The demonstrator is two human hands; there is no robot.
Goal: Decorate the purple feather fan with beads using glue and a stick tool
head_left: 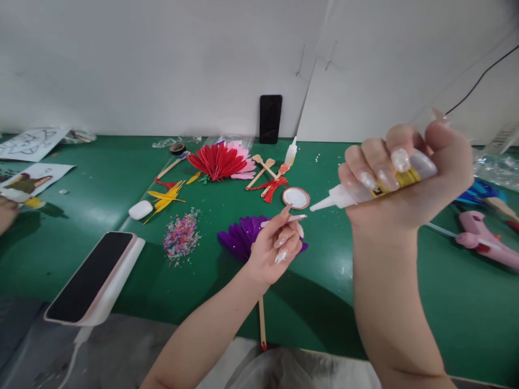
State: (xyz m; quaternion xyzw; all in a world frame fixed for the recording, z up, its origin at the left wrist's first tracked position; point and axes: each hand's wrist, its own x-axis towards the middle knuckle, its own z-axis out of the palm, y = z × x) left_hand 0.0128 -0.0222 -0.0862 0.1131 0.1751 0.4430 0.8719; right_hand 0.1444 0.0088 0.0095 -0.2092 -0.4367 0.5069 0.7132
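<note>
My right hand [389,167] is raised above the table, its fingers wrapped round a clear glue bottle [405,177] with a yellow label. The bottle's white nozzle points left and slightly down. Lower and to the left, my left hand [279,243] pinches a slim, pale pink tool [298,218] that looks like tweezers, one end close to the nozzle. Beneath that hand lies a purple feather fan [239,237], partly hidden by it, with a wooden handle [261,319] pointing towards me. A small white dish [295,198] with a red rim sits just beyond the left hand.
Red feathers [217,162], wooden sticks [265,172] and another glue bottle [291,151] lie further back. Confetti [182,236] and a phone on a white block [93,275] are left. A pink glue gun [486,237] lies right. Another person's hand [6,213] is far left.
</note>
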